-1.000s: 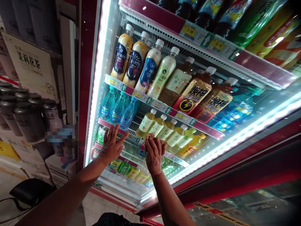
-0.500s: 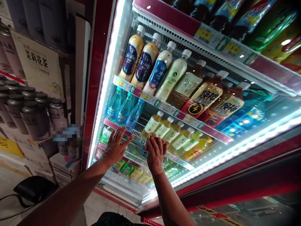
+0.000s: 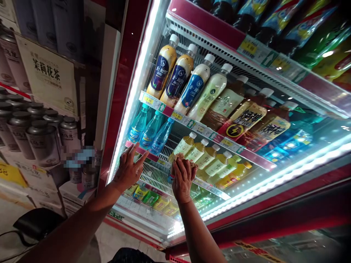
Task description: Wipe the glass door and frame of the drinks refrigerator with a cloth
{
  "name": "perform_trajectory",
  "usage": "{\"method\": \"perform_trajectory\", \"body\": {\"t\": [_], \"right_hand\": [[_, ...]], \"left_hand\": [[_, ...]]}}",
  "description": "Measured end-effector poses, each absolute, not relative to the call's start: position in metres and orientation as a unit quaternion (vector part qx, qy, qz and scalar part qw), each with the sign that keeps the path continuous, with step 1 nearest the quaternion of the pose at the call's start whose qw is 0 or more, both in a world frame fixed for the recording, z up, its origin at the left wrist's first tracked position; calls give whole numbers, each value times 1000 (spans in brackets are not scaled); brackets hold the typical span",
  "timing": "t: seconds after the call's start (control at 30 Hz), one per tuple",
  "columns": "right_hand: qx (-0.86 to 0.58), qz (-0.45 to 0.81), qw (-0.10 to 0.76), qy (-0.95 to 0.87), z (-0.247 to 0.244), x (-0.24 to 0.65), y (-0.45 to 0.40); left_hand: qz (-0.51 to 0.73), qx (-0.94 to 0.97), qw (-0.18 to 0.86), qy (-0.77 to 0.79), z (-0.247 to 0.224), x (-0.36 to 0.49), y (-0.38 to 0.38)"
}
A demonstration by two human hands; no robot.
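My left hand (image 3: 128, 167) has its fingers spread in front of the lower left of a lit drinks cooler (image 3: 128, 47), nearest to three blue bottles (image 3: 151, 133). It holds nothing. My right hand (image 3: 182, 180) is closed over a crumpled brownish cloth (image 3: 194, 167), whose edges stick out past the fingers. The cloth is at the glass front of the cooler, below a row of pale yellow tea bottles (image 3: 197, 150). Whether the left palm touches the glass I cannot tell. Part of the shelf behind my right hand is hidden.
Milk tea bottles (image 3: 178, 73) stand on the shelf above, with price tags along its edge. To the left, grey bottles (image 3: 42, 140) stand beside a cream-coloured box (image 3: 51, 78). A black bag (image 3: 38, 223) lies low on the left. Another glass-topped case (image 3: 301, 237) is at lower right.
My left hand has moved left across the cooler front. My right hand, with the cloth, has shifted slightly left against the bottles. The view has swung a little left.
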State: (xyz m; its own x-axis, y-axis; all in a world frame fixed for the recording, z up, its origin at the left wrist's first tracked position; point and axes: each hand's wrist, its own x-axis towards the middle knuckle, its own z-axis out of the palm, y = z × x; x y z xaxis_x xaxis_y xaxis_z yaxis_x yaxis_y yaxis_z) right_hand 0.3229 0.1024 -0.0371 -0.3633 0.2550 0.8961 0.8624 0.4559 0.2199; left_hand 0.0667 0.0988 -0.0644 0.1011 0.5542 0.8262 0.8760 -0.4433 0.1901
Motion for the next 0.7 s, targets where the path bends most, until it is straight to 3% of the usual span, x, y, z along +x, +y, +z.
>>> {"method": "perform_trajectory", "body": {"t": [0.37,0.7], "right_hand": [[-385,-350,419,-744,-52,294,105],[-381,-370,436,-726,-26,266,121]], "left_hand": [[-411,-733,143,-523,-79,62,105],[-428,-744,170,-484,-71,30,102]]}}
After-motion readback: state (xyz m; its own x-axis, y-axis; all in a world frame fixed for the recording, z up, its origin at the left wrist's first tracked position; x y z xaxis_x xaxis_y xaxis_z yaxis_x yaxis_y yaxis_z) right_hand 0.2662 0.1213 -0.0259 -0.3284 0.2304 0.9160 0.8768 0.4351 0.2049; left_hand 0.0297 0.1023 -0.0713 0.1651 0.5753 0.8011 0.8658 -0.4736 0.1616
